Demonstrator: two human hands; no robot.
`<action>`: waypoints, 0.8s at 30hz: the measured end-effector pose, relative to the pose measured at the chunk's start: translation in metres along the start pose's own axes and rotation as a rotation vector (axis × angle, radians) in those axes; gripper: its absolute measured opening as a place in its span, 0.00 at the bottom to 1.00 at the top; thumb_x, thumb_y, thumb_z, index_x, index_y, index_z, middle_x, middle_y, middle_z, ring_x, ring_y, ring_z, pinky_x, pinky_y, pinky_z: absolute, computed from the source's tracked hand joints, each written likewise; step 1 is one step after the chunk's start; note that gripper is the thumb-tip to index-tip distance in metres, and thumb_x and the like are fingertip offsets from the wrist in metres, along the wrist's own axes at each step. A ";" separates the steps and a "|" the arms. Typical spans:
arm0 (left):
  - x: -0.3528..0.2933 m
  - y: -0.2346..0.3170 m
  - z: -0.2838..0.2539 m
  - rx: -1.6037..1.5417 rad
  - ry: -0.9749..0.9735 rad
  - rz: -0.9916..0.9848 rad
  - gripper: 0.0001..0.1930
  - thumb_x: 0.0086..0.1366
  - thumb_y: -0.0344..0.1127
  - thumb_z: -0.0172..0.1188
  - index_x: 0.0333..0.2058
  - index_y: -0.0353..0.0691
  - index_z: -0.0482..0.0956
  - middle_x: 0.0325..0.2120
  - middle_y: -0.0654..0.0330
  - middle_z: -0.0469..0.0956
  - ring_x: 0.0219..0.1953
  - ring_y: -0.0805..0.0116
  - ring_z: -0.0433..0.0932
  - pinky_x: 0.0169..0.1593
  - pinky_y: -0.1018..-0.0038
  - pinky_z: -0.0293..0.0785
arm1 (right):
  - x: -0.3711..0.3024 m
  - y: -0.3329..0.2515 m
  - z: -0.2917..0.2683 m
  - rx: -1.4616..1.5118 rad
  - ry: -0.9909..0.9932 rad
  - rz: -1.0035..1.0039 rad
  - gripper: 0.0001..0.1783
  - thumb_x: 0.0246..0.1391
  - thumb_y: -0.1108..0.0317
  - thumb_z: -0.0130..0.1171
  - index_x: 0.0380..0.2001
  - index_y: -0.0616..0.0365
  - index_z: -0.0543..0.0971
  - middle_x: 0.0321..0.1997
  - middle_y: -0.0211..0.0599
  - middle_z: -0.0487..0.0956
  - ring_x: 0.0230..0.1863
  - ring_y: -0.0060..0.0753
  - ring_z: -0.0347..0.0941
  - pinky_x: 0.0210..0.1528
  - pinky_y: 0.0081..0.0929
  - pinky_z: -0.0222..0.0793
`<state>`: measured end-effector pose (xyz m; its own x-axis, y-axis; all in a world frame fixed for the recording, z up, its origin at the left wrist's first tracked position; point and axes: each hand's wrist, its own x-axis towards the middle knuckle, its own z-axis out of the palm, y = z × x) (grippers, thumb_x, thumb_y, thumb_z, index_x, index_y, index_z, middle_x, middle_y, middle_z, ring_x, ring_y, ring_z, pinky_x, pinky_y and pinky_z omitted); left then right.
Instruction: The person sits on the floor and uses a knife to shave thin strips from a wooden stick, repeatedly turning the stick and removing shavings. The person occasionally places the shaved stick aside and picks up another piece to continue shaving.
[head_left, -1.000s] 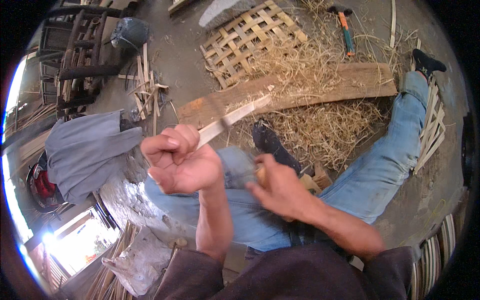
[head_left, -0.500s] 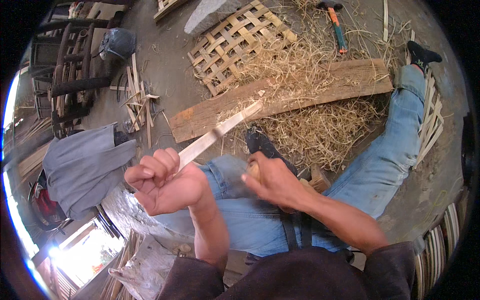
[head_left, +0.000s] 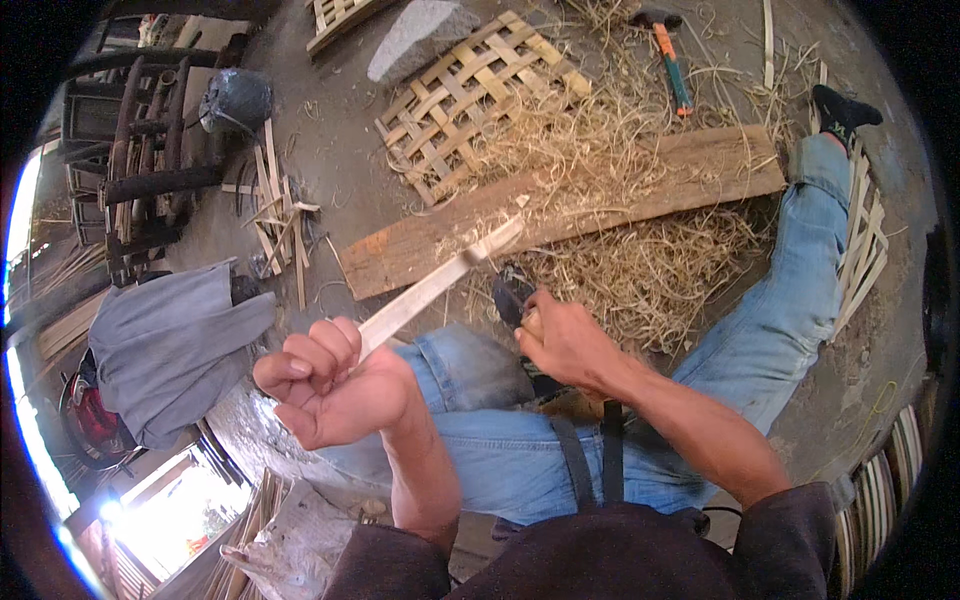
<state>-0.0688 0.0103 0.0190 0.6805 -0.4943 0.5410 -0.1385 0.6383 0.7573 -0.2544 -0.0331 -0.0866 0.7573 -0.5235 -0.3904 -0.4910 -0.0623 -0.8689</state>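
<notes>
My left hand (head_left: 335, 385) is closed round the near end of a pale, flat wooden strip (head_left: 410, 300). The strip slants up and to the right, its far end over a brown plank (head_left: 400, 245). To its right, my right hand (head_left: 570, 342) grips a knife (head_left: 535, 324) by its light wooden handle. Its blade is hard to make out against the dark sock (head_left: 510, 290) on my foot. The knife is apart from the strip. Curly shavings (head_left: 650, 265) lie on the plank and heaped around it.
Beyond the plank lie a woven slat panel (head_left: 465, 110), a grey stone (head_left: 420, 40) and a hammer (head_left: 672, 68). Loose strips (head_left: 280, 215) are piled at left, near a grey cloth (head_left: 180, 345). My jeans-clad leg (head_left: 770, 270) stretches out at right, beside more strips (head_left: 862, 240).
My right hand has moved away from me and a little to the right with the knife. My left hand and the strip have hardly shifted.
</notes>
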 end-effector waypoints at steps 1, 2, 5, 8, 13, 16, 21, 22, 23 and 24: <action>-0.003 0.002 -0.004 -0.018 0.000 -0.010 0.18 0.66 0.50 0.45 0.29 0.39 0.64 0.12 0.67 0.52 0.14 0.78 0.47 0.20 0.77 0.42 | -0.008 -0.010 0.001 0.006 -0.005 -0.059 0.21 0.54 0.63 0.56 0.43 0.72 0.69 0.27 0.60 0.78 0.30 0.60 0.77 0.36 0.47 0.73; -0.006 0.004 -0.005 -0.007 0.009 -0.026 0.18 0.66 0.50 0.45 0.29 0.39 0.64 0.13 0.67 0.52 0.14 0.78 0.47 0.20 0.77 0.42 | -0.013 -0.016 -0.001 0.018 -0.034 -0.083 0.17 0.53 0.64 0.54 0.35 0.71 0.68 0.26 0.61 0.77 0.32 0.64 0.76 0.37 0.50 0.73; -0.002 0.003 0.001 -0.007 0.009 -0.020 0.17 0.66 0.48 0.45 0.29 0.40 0.65 0.13 0.67 0.52 0.14 0.78 0.47 0.20 0.78 0.43 | 0.013 0.021 -0.004 0.082 0.094 0.135 0.19 0.52 0.62 0.55 0.36 0.71 0.68 0.25 0.62 0.77 0.32 0.65 0.76 0.38 0.51 0.73; -0.005 0.002 -0.002 -0.024 0.010 -0.007 0.15 0.65 0.46 0.46 0.29 0.39 0.66 0.13 0.67 0.53 0.14 0.79 0.48 0.20 0.79 0.43 | 0.012 0.018 -0.005 -0.013 0.082 0.011 0.19 0.51 0.64 0.53 0.36 0.73 0.69 0.24 0.63 0.76 0.31 0.64 0.76 0.38 0.52 0.72; -0.005 0.004 0.000 -0.044 0.037 -0.022 0.14 0.65 0.44 0.46 0.31 0.38 0.66 0.14 0.68 0.53 0.15 0.78 0.50 0.21 0.79 0.46 | 0.010 0.057 0.005 -0.170 0.084 0.005 0.17 0.50 0.64 0.54 0.34 0.72 0.70 0.25 0.62 0.76 0.31 0.66 0.75 0.38 0.52 0.71; -0.005 0.008 -0.002 -0.048 0.056 -0.076 0.14 0.65 0.46 0.46 0.35 0.39 0.68 0.18 0.67 0.55 0.19 0.77 0.54 0.25 0.79 0.52 | 0.014 0.056 -0.009 -0.130 0.230 0.169 0.17 0.51 0.63 0.54 0.33 0.71 0.70 0.26 0.62 0.76 0.32 0.65 0.75 0.38 0.53 0.71; -0.003 0.012 0.003 -0.002 0.154 -0.187 0.18 0.64 0.49 0.49 0.42 0.40 0.68 0.28 0.66 0.58 0.30 0.74 0.58 0.38 0.76 0.57 | -0.016 0.004 0.010 -0.136 0.142 0.150 0.21 0.52 0.59 0.57 0.36 0.70 0.67 0.27 0.62 0.77 0.33 0.65 0.75 0.36 0.51 0.73; -0.001 0.012 0.005 -0.018 0.167 -0.203 0.19 0.64 0.50 0.50 0.42 0.40 0.67 0.28 0.66 0.58 0.31 0.74 0.58 0.39 0.76 0.57 | -0.020 -0.006 0.013 -0.094 0.111 0.136 0.22 0.52 0.59 0.58 0.36 0.70 0.67 0.27 0.62 0.77 0.33 0.66 0.76 0.35 0.51 0.73; 0.000 0.015 0.004 -0.020 0.183 -0.224 0.20 0.63 0.51 0.50 0.43 0.40 0.67 0.29 0.66 0.58 0.31 0.74 0.58 0.40 0.75 0.58 | -0.025 -0.023 0.017 -0.043 0.067 0.123 0.23 0.53 0.58 0.59 0.36 0.70 0.67 0.27 0.62 0.77 0.33 0.66 0.76 0.35 0.50 0.73; -0.001 0.014 0.005 -0.032 0.162 -0.226 0.20 0.63 0.50 0.51 0.43 0.40 0.67 0.30 0.65 0.59 0.32 0.73 0.59 0.41 0.75 0.58 | -0.032 -0.041 0.016 0.098 0.056 0.168 0.24 0.54 0.57 0.58 0.36 0.71 0.66 0.28 0.63 0.77 0.33 0.66 0.76 0.37 0.51 0.73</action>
<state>-0.0750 0.0169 0.0313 0.7983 -0.5268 0.2921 0.0507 0.5420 0.8389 -0.2515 0.0002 -0.0435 0.6418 -0.5660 -0.5175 -0.5623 0.1116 -0.8194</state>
